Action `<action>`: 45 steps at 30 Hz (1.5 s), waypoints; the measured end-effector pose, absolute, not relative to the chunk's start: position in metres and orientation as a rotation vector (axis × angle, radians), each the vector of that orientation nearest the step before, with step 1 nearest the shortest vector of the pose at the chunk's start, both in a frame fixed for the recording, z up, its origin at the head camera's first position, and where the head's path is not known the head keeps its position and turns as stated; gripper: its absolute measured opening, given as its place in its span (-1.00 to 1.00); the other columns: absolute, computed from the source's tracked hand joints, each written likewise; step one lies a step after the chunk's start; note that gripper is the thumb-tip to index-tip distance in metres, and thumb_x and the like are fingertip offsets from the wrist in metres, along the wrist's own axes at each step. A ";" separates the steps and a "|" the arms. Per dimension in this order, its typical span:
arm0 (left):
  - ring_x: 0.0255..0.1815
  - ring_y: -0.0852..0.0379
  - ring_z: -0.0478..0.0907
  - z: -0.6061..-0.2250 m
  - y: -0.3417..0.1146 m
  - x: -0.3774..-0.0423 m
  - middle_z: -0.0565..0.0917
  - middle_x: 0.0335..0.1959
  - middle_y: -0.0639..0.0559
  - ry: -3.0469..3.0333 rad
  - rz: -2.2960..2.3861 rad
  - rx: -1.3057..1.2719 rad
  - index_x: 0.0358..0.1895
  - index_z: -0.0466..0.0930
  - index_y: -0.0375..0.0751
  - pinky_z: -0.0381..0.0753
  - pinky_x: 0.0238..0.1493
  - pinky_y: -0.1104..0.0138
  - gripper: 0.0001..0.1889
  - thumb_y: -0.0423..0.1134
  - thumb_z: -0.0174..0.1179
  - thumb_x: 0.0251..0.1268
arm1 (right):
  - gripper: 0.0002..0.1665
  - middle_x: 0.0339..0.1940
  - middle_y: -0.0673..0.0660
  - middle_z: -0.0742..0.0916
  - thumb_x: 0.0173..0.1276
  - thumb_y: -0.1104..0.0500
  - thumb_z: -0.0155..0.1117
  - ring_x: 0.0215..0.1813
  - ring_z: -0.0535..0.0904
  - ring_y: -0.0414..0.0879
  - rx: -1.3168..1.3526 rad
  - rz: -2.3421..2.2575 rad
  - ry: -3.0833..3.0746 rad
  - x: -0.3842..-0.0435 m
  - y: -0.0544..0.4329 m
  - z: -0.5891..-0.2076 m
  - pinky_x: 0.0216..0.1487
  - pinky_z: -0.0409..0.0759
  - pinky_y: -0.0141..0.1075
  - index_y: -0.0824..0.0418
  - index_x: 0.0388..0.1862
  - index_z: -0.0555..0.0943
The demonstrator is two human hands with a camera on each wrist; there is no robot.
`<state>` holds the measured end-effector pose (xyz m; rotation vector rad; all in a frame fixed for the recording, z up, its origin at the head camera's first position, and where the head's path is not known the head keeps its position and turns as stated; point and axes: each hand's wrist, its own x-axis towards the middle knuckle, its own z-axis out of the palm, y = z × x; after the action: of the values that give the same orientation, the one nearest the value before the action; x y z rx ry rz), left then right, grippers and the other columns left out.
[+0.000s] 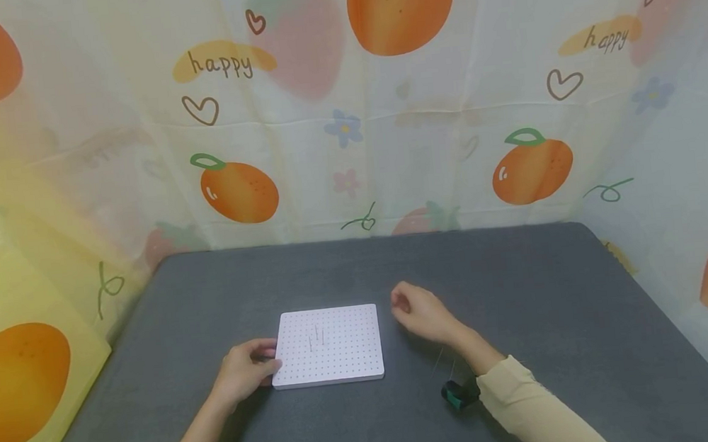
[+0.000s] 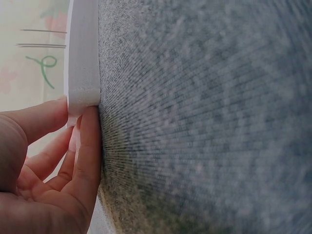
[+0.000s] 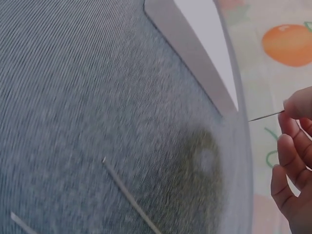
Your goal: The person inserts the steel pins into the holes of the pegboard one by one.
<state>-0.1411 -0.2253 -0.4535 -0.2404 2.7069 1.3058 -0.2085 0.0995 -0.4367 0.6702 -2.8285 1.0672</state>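
Observation:
A white pegboard (image 1: 354,352) with rows of small holes lies flat on the dark table. Three thin metal pins (image 1: 316,333) stand upright in its left half; their shafts (image 2: 43,46) show over the edge in the left wrist view. My left hand (image 1: 246,374) grips the board's left side, thumb on the upper edge and fingers against the side wall (image 2: 84,58). To the right of the board, above the table, my right hand (image 1: 423,314) pinches a thin metal pin (image 3: 265,116) between thumb and index finger, its tip jutting out. The other fingers (image 3: 292,158) are loosely bent.
Two loose pins (image 3: 129,195) lie on the grey table (image 1: 527,290) under my right forearm. Black wrist devices (image 1: 459,394) sit at both wrists. Behind the table hangs a cloth (image 1: 418,158) printed with fruit.

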 end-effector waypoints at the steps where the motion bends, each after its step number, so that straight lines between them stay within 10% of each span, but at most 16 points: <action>1: -0.36 0.14 0.57 -0.453 -0.225 -0.141 0.60 -0.16 -0.14 2.708 1.308 -0.243 0.09 0.48 -0.30 0.64 -0.41 0.31 -0.55 -0.37 0.27 0.06 | -0.91 -0.44 -0.04 0.57 0.18 0.25 0.19 -0.35 0.45 -0.20 0.673 1.071 -2.823 -0.209 0.098 -0.436 -0.32 0.46 -0.33 0.13 -0.32 0.49; 45: -0.37 0.13 0.56 -0.454 -0.225 -0.144 0.59 -0.16 -0.13 2.680 1.309 -0.276 0.11 0.48 -0.29 0.65 -0.38 0.31 -0.55 -0.36 0.26 0.07 | -0.95 -0.44 -0.10 0.62 0.20 0.17 0.23 -0.42 0.43 -0.25 0.615 1.072 -2.720 -0.198 0.024 -0.440 -0.43 0.38 -0.44 0.03 -0.34 0.55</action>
<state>-0.1440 -0.2250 -0.4537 -0.2758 2.6801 1.3089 -0.1979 0.0244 -0.4401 0.6146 -2.7196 1.0720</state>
